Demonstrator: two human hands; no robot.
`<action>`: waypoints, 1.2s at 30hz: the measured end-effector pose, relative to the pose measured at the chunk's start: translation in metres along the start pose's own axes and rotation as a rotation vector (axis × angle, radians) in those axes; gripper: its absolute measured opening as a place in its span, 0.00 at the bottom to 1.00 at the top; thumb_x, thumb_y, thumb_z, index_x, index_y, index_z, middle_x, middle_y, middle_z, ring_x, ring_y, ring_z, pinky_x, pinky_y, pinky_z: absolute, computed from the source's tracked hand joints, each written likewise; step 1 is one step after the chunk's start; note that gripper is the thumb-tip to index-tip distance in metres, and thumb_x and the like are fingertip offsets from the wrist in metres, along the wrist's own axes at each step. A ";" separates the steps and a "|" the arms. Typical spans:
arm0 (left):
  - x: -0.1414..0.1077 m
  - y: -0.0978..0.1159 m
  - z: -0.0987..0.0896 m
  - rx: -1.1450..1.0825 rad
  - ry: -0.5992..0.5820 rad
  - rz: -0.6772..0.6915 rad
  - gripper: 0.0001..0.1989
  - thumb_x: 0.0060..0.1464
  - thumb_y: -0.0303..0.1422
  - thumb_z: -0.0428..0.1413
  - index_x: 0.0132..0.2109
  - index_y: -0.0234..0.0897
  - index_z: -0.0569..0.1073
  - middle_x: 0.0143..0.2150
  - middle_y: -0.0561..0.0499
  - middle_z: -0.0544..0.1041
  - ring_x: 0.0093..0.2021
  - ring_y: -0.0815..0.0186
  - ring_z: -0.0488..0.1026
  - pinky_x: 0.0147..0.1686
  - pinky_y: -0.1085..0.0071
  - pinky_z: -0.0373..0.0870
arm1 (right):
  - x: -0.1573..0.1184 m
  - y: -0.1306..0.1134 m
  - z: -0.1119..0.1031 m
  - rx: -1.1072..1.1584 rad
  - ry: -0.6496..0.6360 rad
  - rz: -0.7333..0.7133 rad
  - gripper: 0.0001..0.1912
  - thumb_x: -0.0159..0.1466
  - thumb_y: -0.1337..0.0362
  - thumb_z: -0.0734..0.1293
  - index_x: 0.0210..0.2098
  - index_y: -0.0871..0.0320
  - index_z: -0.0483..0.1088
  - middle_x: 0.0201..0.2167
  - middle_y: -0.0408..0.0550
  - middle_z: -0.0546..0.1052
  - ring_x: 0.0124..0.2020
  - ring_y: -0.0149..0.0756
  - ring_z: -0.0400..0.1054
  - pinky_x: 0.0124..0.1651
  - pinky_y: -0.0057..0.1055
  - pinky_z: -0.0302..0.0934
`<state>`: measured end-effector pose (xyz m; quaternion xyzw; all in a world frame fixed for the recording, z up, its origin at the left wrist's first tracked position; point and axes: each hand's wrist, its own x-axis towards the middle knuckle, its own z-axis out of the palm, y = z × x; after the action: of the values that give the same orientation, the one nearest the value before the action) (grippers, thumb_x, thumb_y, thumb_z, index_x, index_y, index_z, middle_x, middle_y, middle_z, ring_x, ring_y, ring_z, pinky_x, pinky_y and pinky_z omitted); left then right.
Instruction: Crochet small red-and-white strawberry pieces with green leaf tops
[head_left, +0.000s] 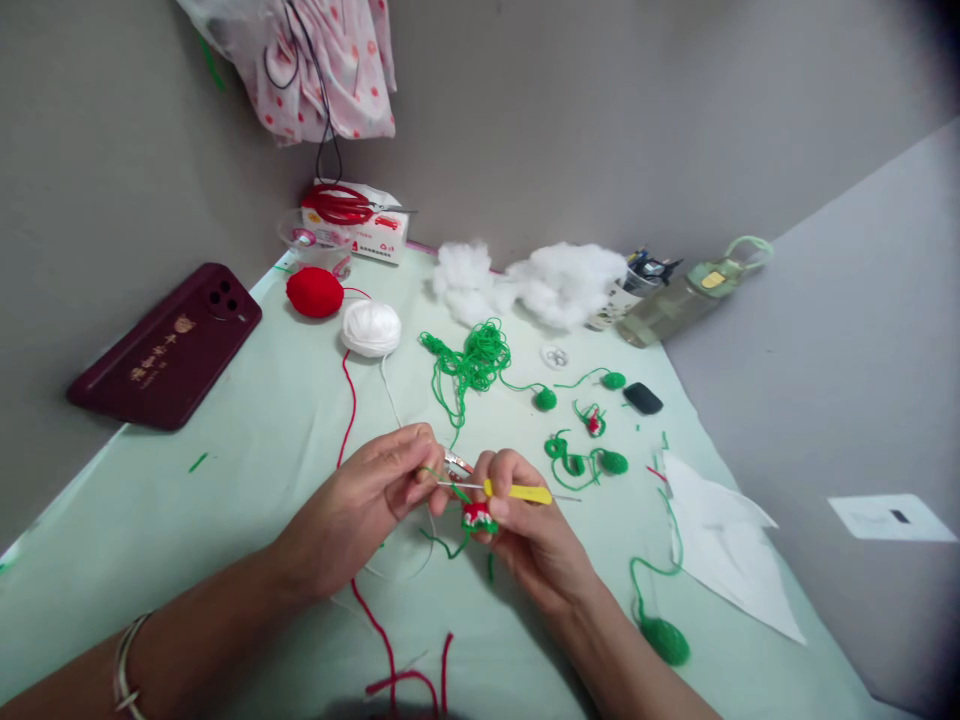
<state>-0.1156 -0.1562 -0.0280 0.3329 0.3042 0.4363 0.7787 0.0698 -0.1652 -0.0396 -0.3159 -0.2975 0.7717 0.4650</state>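
Observation:
Above the middle of the table, my right hand (521,510) is closed around a crochet hook (525,492) with a yellow handle, its metal shaft pointing left. A small red, white and green crocheted piece (477,517) hangs below the shaft, against my right fingers. My left hand (394,475) is closed by the hook's tip, pinching a strand of green yarn (455,490). A loose green tail dangles under the piece. Partly hidden behind my hands lies a metal tool (455,463). Which stitch the hook sits in is too small to tell.
Behind lie a red yarn ball (315,292), a white yarn ball (372,329), tangled green yarn (480,355) and white stuffing (566,285). At right are small green crocheted pieces (664,641), a bottle (679,300) and white paper (727,545). A phone (169,345) leans at left.

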 end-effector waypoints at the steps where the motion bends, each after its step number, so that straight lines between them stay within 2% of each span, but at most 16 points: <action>1: -0.001 0.000 0.000 0.080 0.018 0.024 0.21 0.69 0.42 0.51 0.27 0.41 0.62 0.26 0.56 0.58 0.27 0.66 0.57 0.33 0.67 0.59 | 0.000 0.000 0.000 0.009 -0.009 0.001 0.13 0.55 0.65 0.81 0.26 0.56 0.73 0.27 0.40 0.70 0.27 0.27 0.67 0.26 0.22 0.61; 5: -0.004 0.000 -0.006 0.619 0.167 0.261 0.21 0.65 0.43 0.57 0.25 0.41 0.63 0.24 0.56 0.60 0.29 0.64 0.57 0.32 0.66 0.56 | 0.001 0.001 -0.002 0.013 -0.021 0.003 0.12 0.56 0.66 0.81 0.27 0.56 0.73 0.27 0.40 0.70 0.26 0.26 0.64 0.26 0.21 0.61; 6: -0.004 0.002 -0.007 0.675 0.196 0.295 0.21 0.64 0.42 0.58 0.25 0.40 0.64 0.23 0.55 0.61 0.29 0.64 0.57 0.32 0.67 0.57 | 0.002 0.001 -0.002 0.010 -0.014 0.006 0.13 0.55 0.65 0.81 0.27 0.56 0.73 0.27 0.40 0.70 0.26 0.26 0.64 0.26 0.22 0.61; 8: -0.002 0.007 -0.009 0.554 0.210 0.255 0.20 0.65 0.43 0.56 0.26 0.40 0.66 0.22 0.57 0.59 0.27 0.66 0.56 0.33 0.67 0.61 | 0.003 0.000 -0.003 0.002 0.012 0.010 0.14 0.54 0.64 0.81 0.26 0.57 0.72 0.27 0.39 0.69 0.25 0.26 0.62 0.27 0.22 0.61; 11: 0.002 0.015 -0.009 0.115 0.195 0.082 0.15 0.68 0.44 0.52 0.34 0.41 0.70 0.21 0.61 0.54 0.22 0.69 0.51 0.31 0.68 0.66 | 0.004 -0.002 -0.004 -0.003 0.041 0.005 0.15 0.54 0.63 0.82 0.26 0.57 0.72 0.27 0.40 0.69 0.25 0.26 0.61 0.28 0.22 0.62; 13: 0.003 0.018 -0.011 0.054 0.203 0.027 0.14 0.67 0.43 0.53 0.36 0.41 0.70 0.22 0.61 0.54 0.21 0.70 0.47 0.24 0.72 0.60 | 0.004 -0.003 -0.004 -0.007 0.035 0.007 0.15 0.53 0.64 0.82 0.26 0.57 0.72 0.27 0.40 0.69 0.26 0.26 0.61 0.28 0.22 0.61; 16: 0.004 0.017 -0.019 0.453 0.234 0.137 0.16 0.66 0.45 0.56 0.34 0.40 0.70 0.23 0.59 0.58 0.22 0.70 0.50 0.21 0.73 0.51 | 0.004 -0.003 -0.005 -0.027 0.053 -0.001 0.15 0.53 0.64 0.82 0.25 0.57 0.71 0.26 0.39 0.69 0.25 0.26 0.61 0.27 0.22 0.61; 18: 0.004 0.015 -0.024 0.788 0.298 0.290 0.14 0.63 0.42 0.60 0.32 0.40 0.71 0.23 0.58 0.62 0.24 0.70 0.55 0.25 0.72 0.54 | 0.005 -0.003 -0.005 -0.043 0.087 0.006 0.16 0.52 0.64 0.82 0.25 0.57 0.71 0.26 0.39 0.70 0.24 0.26 0.62 0.28 0.23 0.62; 20: 0.004 0.015 -0.026 0.960 0.348 0.363 0.13 0.61 0.40 0.62 0.31 0.40 0.72 0.23 0.58 0.63 0.24 0.69 0.56 0.27 0.71 0.55 | 0.006 -0.002 -0.006 -0.044 0.113 0.029 0.16 0.52 0.64 0.82 0.25 0.57 0.71 0.26 0.40 0.71 0.25 0.26 0.63 0.28 0.23 0.63; 22: 0.005 0.018 -0.026 0.895 0.315 0.280 0.15 0.62 0.42 0.60 0.29 0.40 0.72 0.21 0.58 0.62 0.24 0.69 0.55 0.27 0.71 0.56 | 0.007 -0.003 -0.008 -0.026 0.129 0.040 0.16 0.52 0.65 0.82 0.26 0.57 0.72 0.27 0.40 0.72 0.25 0.26 0.64 0.28 0.22 0.63; 26: 0.004 0.030 -0.029 0.390 0.212 0.084 0.15 0.64 0.46 0.56 0.36 0.41 0.74 0.23 0.59 0.57 0.22 0.68 0.54 0.24 0.71 0.59 | 0.006 -0.008 -0.011 0.005 0.128 0.005 0.14 0.53 0.67 0.82 0.27 0.57 0.73 0.27 0.40 0.73 0.25 0.25 0.65 0.28 0.21 0.63; 27: 0.004 0.033 -0.031 0.385 0.239 0.113 0.13 0.63 0.46 0.57 0.38 0.42 0.74 0.24 0.58 0.59 0.22 0.68 0.54 0.23 0.71 0.58 | 0.006 -0.009 -0.011 0.005 0.119 0.000 0.13 0.54 0.67 0.81 0.27 0.57 0.73 0.28 0.40 0.73 0.25 0.25 0.65 0.28 0.21 0.63; 29: 0.003 0.036 -0.035 0.603 0.372 0.260 0.08 0.61 0.41 0.61 0.40 0.43 0.75 0.27 0.56 0.66 0.25 0.67 0.58 0.25 0.71 0.59 | 0.005 -0.011 -0.011 0.003 0.109 -0.003 0.13 0.54 0.67 0.81 0.27 0.57 0.73 0.28 0.40 0.73 0.25 0.25 0.64 0.28 0.22 0.62; 32: 0.001 0.034 -0.034 0.993 0.550 0.561 0.03 0.56 0.34 0.65 0.37 0.45 0.78 0.34 0.53 0.74 0.37 0.60 0.69 0.41 0.66 0.67 | 0.004 -0.011 -0.009 -0.021 0.161 -0.017 0.13 0.53 0.66 0.81 0.27 0.56 0.73 0.28 0.40 0.74 0.25 0.26 0.63 0.29 0.24 0.62; 34: -0.002 0.028 -0.025 1.040 0.545 0.670 0.04 0.55 0.32 0.66 0.38 0.46 0.79 0.39 0.51 0.78 0.45 0.56 0.72 0.51 0.62 0.66 | 0.003 -0.011 -0.007 -0.071 0.210 -0.041 0.13 0.53 0.64 0.82 0.29 0.56 0.74 0.28 0.40 0.74 0.26 0.27 0.64 0.30 0.24 0.62; 36: -0.005 0.017 -0.013 0.995 0.466 0.631 0.04 0.57 0.31 0.65 0.39 0.46 0.79 0.40 0.52 0.79 0.44 0.56 0.74 0.49 0.62 0.68 | 0.003 -0.010 -0.004 -0.132 0.240 -0.060 0.12 0.54 0.61 0.82 0.31 0.56 0.77 0.28 0.41 0.75 0.27 0.27 0.64 0.31 0.25 0.62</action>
<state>-0.1355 -0.1504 -0.0212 0.6249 0.5195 0.5122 0.2780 0.0771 -0.1579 -0.0357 -0.4269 -0.2992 0.6927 0.4984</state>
